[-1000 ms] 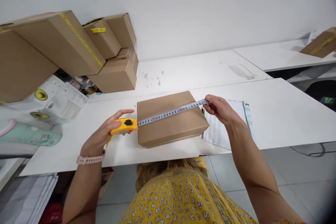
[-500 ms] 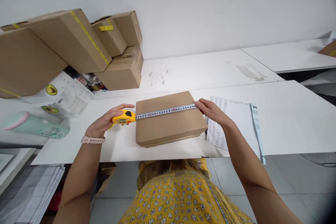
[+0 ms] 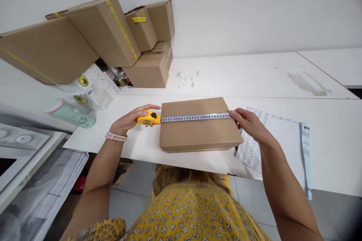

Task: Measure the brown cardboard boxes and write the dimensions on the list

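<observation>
A brown cardboard box (image 3: 199,135) lies flat on the white table (image 3: 141,141) in front of me. Across its top runs the silver blade of a yellow tape measure (image 3: 148,118), pulled out along the box's length. My left hand (image 3: 131,117) is closed around the yellow case, just off the box's left end. At the right end, my right hand (image 3: 247,120) pinches the blade's tip against the box edge. The hidden tip sits under the fingers.
Several cardboard boxes (image 3: 148,69) are stacked at the back left. Nearer stand a mint-green bottle (image 3: 75,115) and a white carton with avocado pictures (image 3: 98,92). Printed sheets (image 3: 271,135) and a pale blue strip (image 3: 306,150) lie to the right of the box.
The camera view has turned left, so the scene sits further right in the picture. Both hands keep their hold on the tape measure, its blade still stretched across the box.
</observation>
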Tool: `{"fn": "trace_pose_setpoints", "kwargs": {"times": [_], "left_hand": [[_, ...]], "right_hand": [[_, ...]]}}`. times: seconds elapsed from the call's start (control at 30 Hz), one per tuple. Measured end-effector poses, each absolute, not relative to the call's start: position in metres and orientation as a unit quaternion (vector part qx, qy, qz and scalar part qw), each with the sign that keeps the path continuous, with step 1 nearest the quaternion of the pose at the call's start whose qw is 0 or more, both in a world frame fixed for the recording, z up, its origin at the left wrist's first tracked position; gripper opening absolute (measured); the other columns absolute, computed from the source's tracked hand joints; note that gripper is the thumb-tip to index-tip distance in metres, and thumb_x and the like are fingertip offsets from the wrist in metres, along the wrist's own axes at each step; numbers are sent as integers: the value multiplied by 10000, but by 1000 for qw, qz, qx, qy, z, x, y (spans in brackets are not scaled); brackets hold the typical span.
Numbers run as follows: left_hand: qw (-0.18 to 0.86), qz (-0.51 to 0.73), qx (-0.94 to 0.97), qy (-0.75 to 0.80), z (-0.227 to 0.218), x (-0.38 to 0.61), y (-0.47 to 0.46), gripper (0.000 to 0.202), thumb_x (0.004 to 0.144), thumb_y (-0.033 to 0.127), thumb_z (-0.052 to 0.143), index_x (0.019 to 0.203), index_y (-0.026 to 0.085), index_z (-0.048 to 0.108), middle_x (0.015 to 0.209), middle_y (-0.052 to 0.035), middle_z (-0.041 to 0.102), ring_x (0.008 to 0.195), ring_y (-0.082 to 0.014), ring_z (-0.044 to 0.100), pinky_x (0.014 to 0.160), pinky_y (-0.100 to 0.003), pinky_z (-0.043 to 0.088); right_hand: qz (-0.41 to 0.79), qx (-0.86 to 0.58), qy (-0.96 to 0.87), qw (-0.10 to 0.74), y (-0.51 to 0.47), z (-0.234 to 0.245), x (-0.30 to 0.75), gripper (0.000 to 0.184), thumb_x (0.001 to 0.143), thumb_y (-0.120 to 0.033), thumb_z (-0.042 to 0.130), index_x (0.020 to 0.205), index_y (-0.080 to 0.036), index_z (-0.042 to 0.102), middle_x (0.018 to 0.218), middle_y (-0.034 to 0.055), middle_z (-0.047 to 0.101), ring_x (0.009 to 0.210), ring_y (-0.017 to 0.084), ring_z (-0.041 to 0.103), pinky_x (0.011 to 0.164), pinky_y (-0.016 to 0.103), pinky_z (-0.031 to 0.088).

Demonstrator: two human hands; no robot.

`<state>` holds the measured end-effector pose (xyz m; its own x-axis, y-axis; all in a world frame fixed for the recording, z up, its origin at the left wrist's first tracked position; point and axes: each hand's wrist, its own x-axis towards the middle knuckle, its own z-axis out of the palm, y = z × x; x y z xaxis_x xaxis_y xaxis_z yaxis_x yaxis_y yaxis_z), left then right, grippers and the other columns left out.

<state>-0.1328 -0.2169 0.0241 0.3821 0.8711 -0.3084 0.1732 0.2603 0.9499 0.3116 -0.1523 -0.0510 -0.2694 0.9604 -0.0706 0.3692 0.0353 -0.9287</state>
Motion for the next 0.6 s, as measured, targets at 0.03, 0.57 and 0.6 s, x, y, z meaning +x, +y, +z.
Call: {"fn": "trace_pose_setpoints", "kwargs": {"times": [0.03,0.57,0.6], "left_hand": [[634,277,542,478,24,-134,-217,641,889,398,584,1458,132,454,1069,-137,736,822,-209,687,731,-291,542],[652,264,542,460,22,-136,-223,649,904,392,571,1498,172,430,1114,-147,710,880,-235,691,737,-310,558],[652,265,541,460,23,-137,-225,653,908,388,568,1507,174,419,1113,-147,713,883,-236,692,746,-313,557]], "right_hand": [[467,-515,-646,314,-152,-51,312,518,876,-692,570,739,-193,552,689,-9,522,634,121,480,584,262,413],[428,-547,-679,238,-148,-21,311,553,832,-712,605,646,-192,623,623,26,592,587,141,542,574,294,453],[429,-548,-678,237,-147,-22,311,550,834,-709,606,644,-193,623,624,25,591,590,139,541,578,293,453]]}}
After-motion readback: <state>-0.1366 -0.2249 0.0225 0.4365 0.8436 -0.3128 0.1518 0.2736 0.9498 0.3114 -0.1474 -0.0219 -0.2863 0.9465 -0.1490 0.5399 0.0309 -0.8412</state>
